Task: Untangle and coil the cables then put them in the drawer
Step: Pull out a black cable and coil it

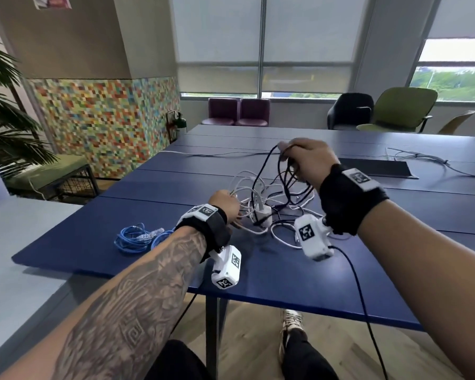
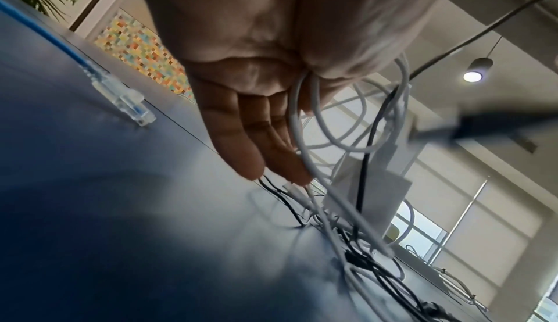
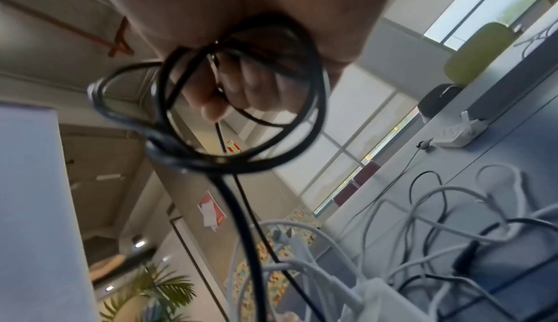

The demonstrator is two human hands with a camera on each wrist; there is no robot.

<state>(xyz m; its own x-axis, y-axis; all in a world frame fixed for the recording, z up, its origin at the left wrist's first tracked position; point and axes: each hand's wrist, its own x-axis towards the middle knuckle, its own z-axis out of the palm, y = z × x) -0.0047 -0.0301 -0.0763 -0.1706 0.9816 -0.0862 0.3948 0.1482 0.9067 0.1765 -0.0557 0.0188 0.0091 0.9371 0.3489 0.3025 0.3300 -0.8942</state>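
Note:
A tangle of white cables and black cable, with a white charger block in it, lies mid-table on the blue table. My right hand is raised above the tangle and grips several loops of the black cable; in the right wrist view, curled fingers hold the loops of black cable, and one strand runs down into the pile. My left hand rests low at the tangle's left edge. There a white cable comes out from between thumb and fingers.
A coiled blue network cable lies left of my left hand, its clear plug on the table. Farther right are a black recess, loose grey cables and a white power strip. Chairs stand beyond the table.

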